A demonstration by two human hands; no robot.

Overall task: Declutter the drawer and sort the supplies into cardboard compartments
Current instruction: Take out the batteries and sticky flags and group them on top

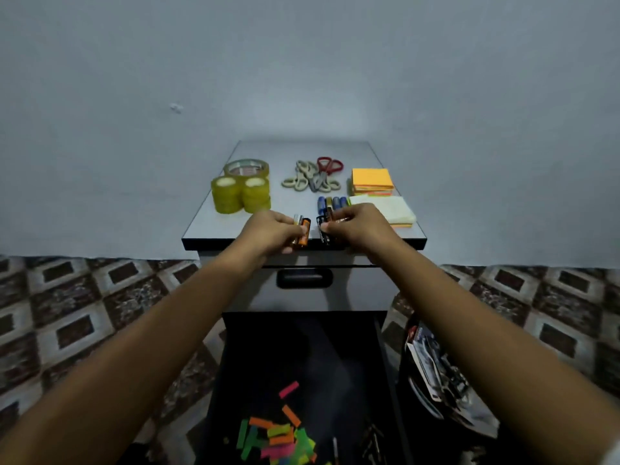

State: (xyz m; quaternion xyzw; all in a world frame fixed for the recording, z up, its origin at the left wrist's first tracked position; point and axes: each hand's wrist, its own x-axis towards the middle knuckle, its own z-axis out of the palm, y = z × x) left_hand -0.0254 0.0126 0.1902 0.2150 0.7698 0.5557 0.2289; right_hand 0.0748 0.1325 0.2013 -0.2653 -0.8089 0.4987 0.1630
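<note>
My right hand point(359, 226) covers most of its batteries point(322, 230); at six o'clock the paper strips point(278, 439) run off the edge.

The cabinet top point(208, 226) leaves bare lanes at its front-left corner and between the tape rolls point(240, 193) and the scissors point(313, 177). Sticky note pads point(372, 179) fill the right side. The left hand point(268, 229) and right hand point(359, 226), gripping batteries point(303, 231), block the front edge's middle. Below, the open drawer point(302, 347) is bare at the rear, with paper strips point(278, 437) at its near end
</note>
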